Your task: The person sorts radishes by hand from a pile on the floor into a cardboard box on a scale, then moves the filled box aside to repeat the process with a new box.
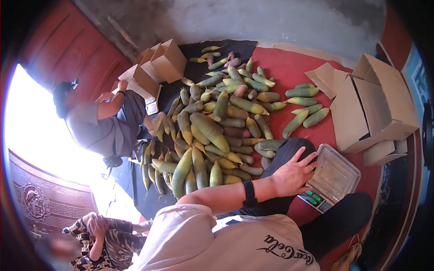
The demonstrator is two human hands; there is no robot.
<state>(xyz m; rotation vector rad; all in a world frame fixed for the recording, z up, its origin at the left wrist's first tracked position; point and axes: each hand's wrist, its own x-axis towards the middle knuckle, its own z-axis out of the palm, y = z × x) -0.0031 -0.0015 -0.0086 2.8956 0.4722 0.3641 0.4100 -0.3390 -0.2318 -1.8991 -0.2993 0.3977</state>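
My left hand (294,174) rests palm down by my bent, dark-trousered knee (289,151), fingers spread, holding nothing. A dark band circles that wrist. Just past the hand, between my legs, stands a digital scale (337,174) with a bare metal tray and a lit green display (312,198). My right hand is out of view. To the left of my knee lies a large heap of green radishes (221,122), some with reddish or purple skin. Several more radishes (302,101) lie apart on the red cloth (289,67).
Open cardboard boxes (375,104) stand at the right. At upper left a seated person (101,122) works by other cardboard boxes (160,63) and another scale (152,107). A second person (108,237) sits at lower left with hands clasped. A grey wall (226,22) rises behind.
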